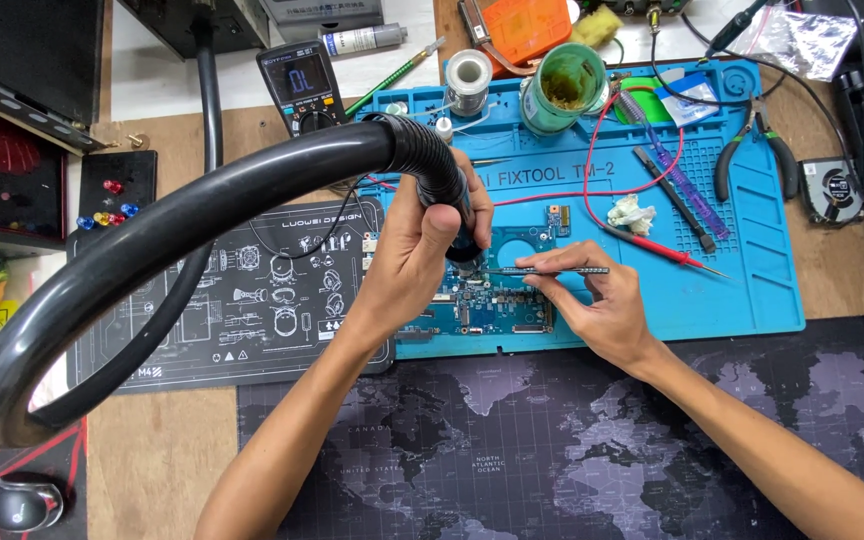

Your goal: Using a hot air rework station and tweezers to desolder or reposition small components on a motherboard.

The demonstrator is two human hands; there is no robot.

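The left hand (414, 255) is clenched around the black handle of a hot-air wand (449, 195), fingers wrapped from the left and thumb up its side. The wand's long axis stands nearly upright, tilted slightly to the far left, with its nozzle pointing down at the circuit board (482, 300). From the top of the handle a thick black hose (167, 235) arcs left and toward the near side, looping around close to the camera.

The right hand (597, 305) pinches a pair of tweezers (542, 270) between thumb and fingertips. The tweezers lie almost level, long axis running left to right, tips pointing left to a spot just under the nozzle. The heel of this hand rests on the blue work mat (752, 260).

The circuit board lies flat on the near left part of the mat, its long axis left to right, between the two hands. A red probe (667, 250) lies on the mat to the right of the board, pointing right. At the far edge stand a solder spool (469, 80) and a green jar (564, 88); a multimeter (302, 85) sits far left of them, and pliers (752, 150) lie at the far right.
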